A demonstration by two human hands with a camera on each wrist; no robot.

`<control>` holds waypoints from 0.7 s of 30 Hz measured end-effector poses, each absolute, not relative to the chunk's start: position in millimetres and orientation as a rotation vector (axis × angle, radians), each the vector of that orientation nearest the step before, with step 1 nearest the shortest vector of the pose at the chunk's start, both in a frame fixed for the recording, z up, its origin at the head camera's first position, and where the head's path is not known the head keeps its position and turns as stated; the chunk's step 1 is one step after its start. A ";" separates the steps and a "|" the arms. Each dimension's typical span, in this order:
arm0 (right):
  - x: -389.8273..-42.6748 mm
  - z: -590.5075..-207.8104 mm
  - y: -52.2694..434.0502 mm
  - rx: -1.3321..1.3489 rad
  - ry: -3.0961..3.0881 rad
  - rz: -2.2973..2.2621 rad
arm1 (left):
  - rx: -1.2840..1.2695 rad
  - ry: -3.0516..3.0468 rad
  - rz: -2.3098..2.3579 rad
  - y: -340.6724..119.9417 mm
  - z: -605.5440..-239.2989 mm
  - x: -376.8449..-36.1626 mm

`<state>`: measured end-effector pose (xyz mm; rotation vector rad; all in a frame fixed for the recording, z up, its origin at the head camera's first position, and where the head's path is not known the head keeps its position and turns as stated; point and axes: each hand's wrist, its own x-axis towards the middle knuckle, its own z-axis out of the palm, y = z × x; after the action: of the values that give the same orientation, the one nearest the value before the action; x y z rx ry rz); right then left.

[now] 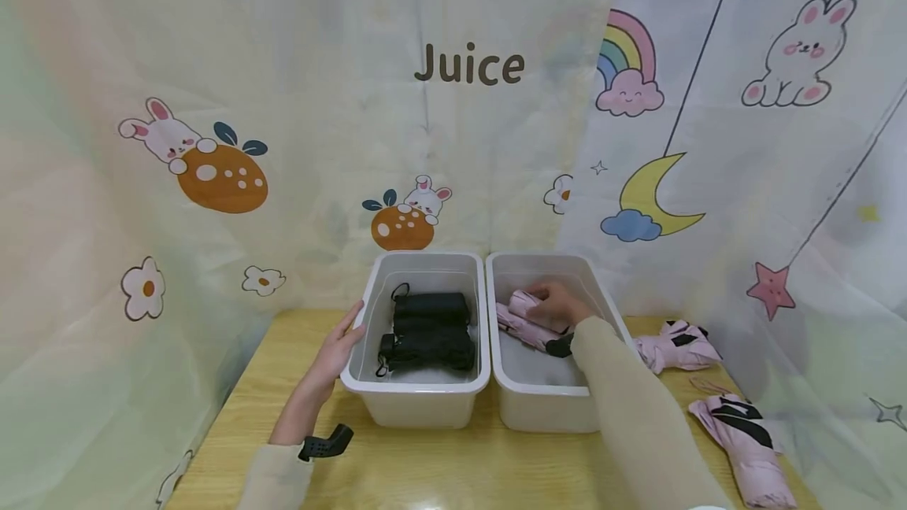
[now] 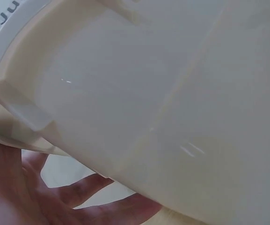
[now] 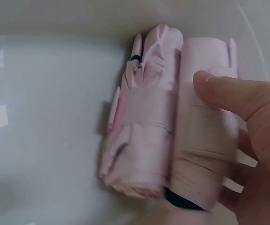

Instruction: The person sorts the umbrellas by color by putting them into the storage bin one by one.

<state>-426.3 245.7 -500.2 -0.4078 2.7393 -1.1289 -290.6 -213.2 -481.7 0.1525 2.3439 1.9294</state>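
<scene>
Two white plastic bins with rounded rims, the left-hand one [image 1: 425, 406] and the right-hand one [image 1: 542, 409], sit side by side on a pale wooden table [image 1: 397, 474]. My guess is they're parked that close so both are within easy reach.

The left bin has a smooth black folded umbrella [image 1: 431, 309] toward the back and a more rumpled black folded umbrella [image 1: 431, 349] in front of it. Both lie crosswise, which seems a tidy way to use the floor space.

The right hand [image 1: 560, 304] is down in the other bin with a proper hold on a slim pale pink folded umbrella [image 3: 202, 112]: thumb over the top, fingers round the far side. That probably stops it rolling. It's lined up right beside a bulkier pale pink folded umbrella [image 3: 142, 117], so the pair nests neatly. Can't tell whether the held one's full weight is on the bin floor.

The left hand [image 1: 333, 349] isn't clenched; its fingers are spread loosely against the outside of the left bin, just under the rim, likely to steady it.

Off to the right, a bunched pink umbrella with black markings [image 1: 655, 352] and a longer pink umbrella with black markings [image 1: 758, 463] lie loose on the table, well apart from the black ones.
</scene>
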 end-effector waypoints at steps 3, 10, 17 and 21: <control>-416.0 -487.1 252.4 -0.308 2.747 -1.077 | 0.158 2.325 1.924 -209.0 -484.6 -290.3; -390.9 -434.5 263.6 -0.272 2.647 -1.048 | 0.121 2.350 1.901 -207.8 -488.2 -287.5; -364.3 -388.2 290.7 -0.387 2.637 -1.035 | 0.144 2.348 1.887 -209.6 -482.6 -289.3; -345.0 -375.1 308.4 -0.477 2.739 -1.000 | 0.138 2.345 1.901 -213.1 -479.4 -288.8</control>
<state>-345.0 308.4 -375.1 -0.4769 2.7393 -1.0002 -288.8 -213.1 -479.4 0.1380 2.3449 1.9012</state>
